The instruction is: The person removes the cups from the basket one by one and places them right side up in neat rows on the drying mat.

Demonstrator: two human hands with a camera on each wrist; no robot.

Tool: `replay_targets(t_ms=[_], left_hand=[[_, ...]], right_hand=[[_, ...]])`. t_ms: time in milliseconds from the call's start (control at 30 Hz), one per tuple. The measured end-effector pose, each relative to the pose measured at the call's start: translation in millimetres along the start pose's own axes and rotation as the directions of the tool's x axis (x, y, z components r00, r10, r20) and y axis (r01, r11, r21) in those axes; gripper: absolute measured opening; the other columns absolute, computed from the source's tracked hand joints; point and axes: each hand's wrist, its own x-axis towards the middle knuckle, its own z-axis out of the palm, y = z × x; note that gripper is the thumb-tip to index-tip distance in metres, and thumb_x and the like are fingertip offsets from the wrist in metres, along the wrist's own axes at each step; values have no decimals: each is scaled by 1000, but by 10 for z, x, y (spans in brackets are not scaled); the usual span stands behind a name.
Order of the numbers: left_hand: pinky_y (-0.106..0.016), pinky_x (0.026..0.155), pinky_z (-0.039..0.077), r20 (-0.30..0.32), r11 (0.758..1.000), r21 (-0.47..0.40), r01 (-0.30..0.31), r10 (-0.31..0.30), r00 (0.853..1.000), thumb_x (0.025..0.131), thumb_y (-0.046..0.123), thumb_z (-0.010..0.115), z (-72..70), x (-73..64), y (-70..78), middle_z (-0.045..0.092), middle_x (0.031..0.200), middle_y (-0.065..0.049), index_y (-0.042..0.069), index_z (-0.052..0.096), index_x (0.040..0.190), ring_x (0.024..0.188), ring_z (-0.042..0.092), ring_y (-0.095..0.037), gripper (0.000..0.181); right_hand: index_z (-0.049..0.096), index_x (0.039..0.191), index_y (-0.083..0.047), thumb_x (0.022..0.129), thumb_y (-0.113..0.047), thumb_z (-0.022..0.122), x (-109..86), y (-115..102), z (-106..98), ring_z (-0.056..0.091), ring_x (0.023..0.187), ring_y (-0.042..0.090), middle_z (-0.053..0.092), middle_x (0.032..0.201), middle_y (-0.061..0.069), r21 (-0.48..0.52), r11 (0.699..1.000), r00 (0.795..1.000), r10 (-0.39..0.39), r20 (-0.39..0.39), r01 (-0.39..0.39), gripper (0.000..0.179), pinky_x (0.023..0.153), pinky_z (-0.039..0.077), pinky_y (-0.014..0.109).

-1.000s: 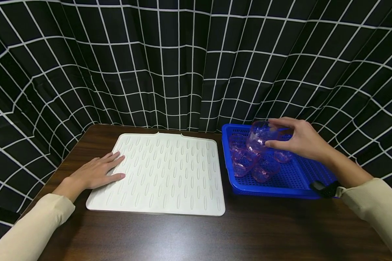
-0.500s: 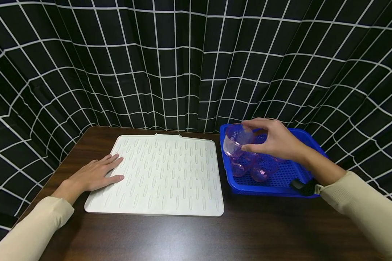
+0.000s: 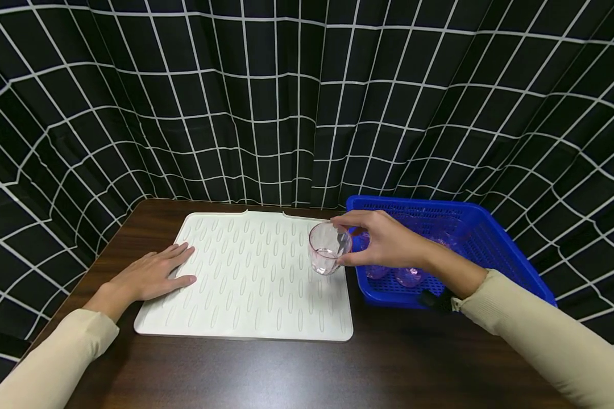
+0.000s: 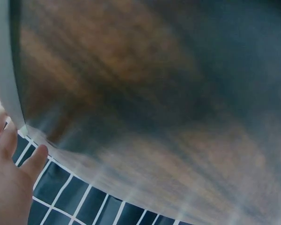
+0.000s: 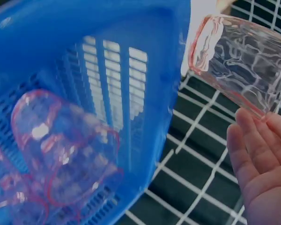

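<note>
In the head view my right hand pinches a clear pinkish drinking glass near its rim, thumb on the near side and fingers on the far side. The glass is over the right part of a white ridged mat; whether it touches the mat I cannot tell. The right wrist view shows the same glass beyond the basket's wall, with the hand at its rim end. My left hand lies flat with spread fingers on the mat's left edge.
A blue plastic basket stands right of the mat, with several pink glasses inside, partly hidden by my right arm. Both rest on a dark wooden table. A black curtain with a white grid hangs behind.
My right hand has carried the glass leftward out from above the basket to over the mat's right side. The left hand has stayed in place on the mat.
</note>
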Motion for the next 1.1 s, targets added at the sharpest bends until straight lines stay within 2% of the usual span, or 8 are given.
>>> replay_targets(t_ms=[200,333,467,600,1100], left_hand=[[-68,108,28,-6,1000,21,9,-8,1000,95,67,46,-4,23,6,31,158,-24,5,35,154,144,28,-46,87],[-68,107,29,-5,1000,17,11,-11,1000,94,68,47,-12,12,-5,32,157,-24,6,36,154,144,29,-45,87],[-68,107,29,-2,1000,6,9,-9,1000,94,68,47,-17,1,-3,32,157,-23,7,36,154,144,29,-45,86],[-69,107,29,-3,1000,4,5,-5,1000,94,67,48,-22,5,8,32,157,-24,6,37,154,144,29,-45,86],[-69,106,29,-7,1000,9,7,-7,1000,93,69,48,-25,10,-9,32,157,-23,7,37,154,143,30,-46,87]], right_hand=[[59,136,0,79,-34,85,107,-73,205,64,113,23,63,133,12,21,999,993,-31,113,29,71,96,52,45],[59,136,1,81,-31,84,160,-111,354,64,108,20,65,130,11,38,998,980,-64,190,57,68,93,54,42],[58,135,2,80,-29,84,166,-138,477,63,112,20,66,126,12,44,996,967,-85,240,77,68,95,53,41],[59,134,3,79,-27,86,158,-140,539,61,118,21,65,128,11,33,996,962,-91,258,85,69,99,50,38],[62,132,1,77,-25,87,95,-40,557,61,119,21,66,128,11,-21,993,942,-105,318,118,66,99,50,37]])
